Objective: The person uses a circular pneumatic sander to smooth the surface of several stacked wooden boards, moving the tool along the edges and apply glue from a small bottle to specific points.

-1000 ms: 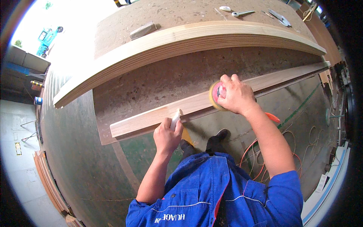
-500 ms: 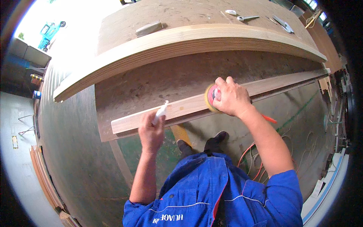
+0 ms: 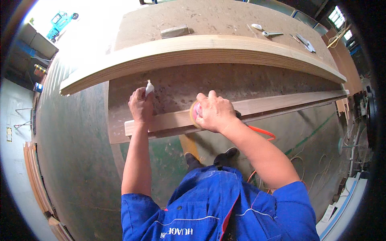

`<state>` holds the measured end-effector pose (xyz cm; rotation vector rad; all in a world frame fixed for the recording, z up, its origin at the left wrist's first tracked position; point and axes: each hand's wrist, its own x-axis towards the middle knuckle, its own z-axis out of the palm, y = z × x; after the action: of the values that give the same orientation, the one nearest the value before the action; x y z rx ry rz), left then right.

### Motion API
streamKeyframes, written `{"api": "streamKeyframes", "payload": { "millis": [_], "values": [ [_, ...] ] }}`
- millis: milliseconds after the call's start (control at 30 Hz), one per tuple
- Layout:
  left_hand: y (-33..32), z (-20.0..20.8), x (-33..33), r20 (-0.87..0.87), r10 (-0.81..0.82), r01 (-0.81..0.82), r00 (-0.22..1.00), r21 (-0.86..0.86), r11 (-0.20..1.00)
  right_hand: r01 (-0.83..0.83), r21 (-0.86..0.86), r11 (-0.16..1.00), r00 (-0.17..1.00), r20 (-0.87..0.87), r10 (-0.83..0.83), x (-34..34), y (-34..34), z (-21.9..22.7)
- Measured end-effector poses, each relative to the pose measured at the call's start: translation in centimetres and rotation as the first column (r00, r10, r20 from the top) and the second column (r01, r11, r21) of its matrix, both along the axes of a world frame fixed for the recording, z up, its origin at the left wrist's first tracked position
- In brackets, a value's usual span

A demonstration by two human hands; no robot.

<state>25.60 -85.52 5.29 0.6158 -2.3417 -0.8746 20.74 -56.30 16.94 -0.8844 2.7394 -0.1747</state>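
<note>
Lying along the near edge of the counter [image 3: 221, 20], seemingly for easy reach, is a long, pale, faintly grained plank [image 3: 269, 105], the right hand [image 3: 217, 113] clasping a pink-and-yellow sander [image 3: 196, 114] over that edge and the left hand [image 3: 140, 107] pinching a white tube [image 3: 149, 88] farther in, apparently to keep it clear.

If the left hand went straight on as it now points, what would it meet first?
Probably the long pale boards beyond the left hand and its white tube; height is unclear, so it might pass above them.
</note>
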Motion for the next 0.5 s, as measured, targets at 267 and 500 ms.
{"api": "streamKeyframes", "payload": {
  "millis": [267,500],
  "values": [
    [-0.3,0.3,0.7,0.170,0.049,-0.042,0.984,-0.045,0.998,-0.013,0.019,1.000,1.000,0.014,0.012,0.4,-1.2,0.2],
    [-1.1,0.3,5.8,0.172,0.153,-0.079,0.973,-0.372,0.925,0.113,0.069,0.991,0.992,0.043,-0.116,-1.2,2.8,0.5]
  ]
}}
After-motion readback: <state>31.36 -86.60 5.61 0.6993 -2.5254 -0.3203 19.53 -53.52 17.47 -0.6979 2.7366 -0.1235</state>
